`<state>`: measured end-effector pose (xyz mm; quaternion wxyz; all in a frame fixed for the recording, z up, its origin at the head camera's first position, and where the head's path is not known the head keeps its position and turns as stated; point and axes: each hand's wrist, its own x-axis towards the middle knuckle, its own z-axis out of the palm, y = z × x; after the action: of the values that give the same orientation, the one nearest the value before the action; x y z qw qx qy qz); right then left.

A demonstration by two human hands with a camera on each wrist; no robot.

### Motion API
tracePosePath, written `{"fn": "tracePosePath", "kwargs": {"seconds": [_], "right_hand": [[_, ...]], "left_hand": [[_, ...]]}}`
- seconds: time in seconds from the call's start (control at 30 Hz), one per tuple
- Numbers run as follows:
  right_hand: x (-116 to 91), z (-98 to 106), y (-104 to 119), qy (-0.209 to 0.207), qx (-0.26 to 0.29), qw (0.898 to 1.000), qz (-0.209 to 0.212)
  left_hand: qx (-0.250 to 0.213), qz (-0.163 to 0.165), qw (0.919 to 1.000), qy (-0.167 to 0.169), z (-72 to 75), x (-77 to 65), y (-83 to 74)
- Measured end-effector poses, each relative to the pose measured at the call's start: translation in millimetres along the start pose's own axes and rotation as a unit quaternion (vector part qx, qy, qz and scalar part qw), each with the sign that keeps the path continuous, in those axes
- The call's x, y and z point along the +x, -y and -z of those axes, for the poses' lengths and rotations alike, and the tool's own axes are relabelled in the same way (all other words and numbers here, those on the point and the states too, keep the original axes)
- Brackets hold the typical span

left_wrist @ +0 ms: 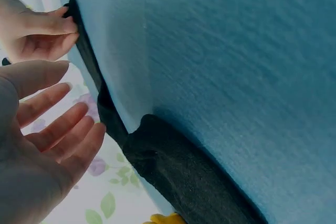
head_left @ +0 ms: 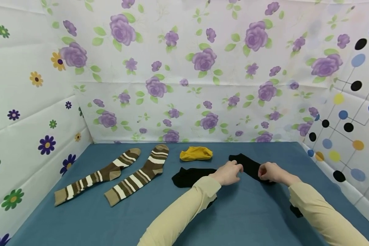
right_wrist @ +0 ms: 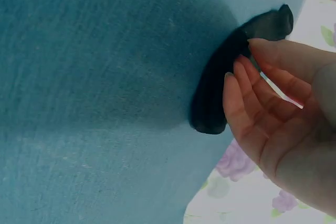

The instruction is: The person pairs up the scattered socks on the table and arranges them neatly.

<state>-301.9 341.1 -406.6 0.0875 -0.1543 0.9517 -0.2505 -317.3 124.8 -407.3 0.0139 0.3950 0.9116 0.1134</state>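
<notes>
- Your right hand is bent over the long, narrow black fabric sock, near its closer right end. The thumb and fingertips are curled in close to one another at the fabric; you cannot tell from these views whether they pinch it.
- That black sock lies flat, slanting from under your right hand up and leftward to a far end just beyond your left fingertips.
- Your left hand is loose, its fingers apart and holding nothing, just left of that sock.
- A second black fabric sock, wider and rumpled, lies directly left of your left hand, its right end hidden behind the hand and wrist.
- The bunched mustard-yellow ribbed fabric sock sits beyond your left hand and a little to its left.
- Well left of both hands lie a nearer brown, tan and white striped long sock and a farther matching striped sock, bent at the heel.
- Everything rests on a blue cloth surface; beyond your hands hangs a white sheet with purple roses.
</notes>
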Motion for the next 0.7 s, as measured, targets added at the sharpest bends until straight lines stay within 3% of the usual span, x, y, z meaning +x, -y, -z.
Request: {"fn": "tracePosePath", "kwargs": {"seconds": [0.27,0.47,0.7], "right_hand": [[5,5,-2,-0.033,-0.026,0.999,-0.009],[2,7,-1,-0.069,-0.048,0.996,-0.005],[-1,4,0,-0.085,-0.051,0.995,-0.020]], "left_hand": [[0.028,0.023,0.9993,-0.011,-8.3,9.2,0.5],[0.055,0.058,0.9967,0.013,-14.5,11.7,2.4],[0.046,0.082,0.9950,0.032,-18.8,18.0,0.4]]}}
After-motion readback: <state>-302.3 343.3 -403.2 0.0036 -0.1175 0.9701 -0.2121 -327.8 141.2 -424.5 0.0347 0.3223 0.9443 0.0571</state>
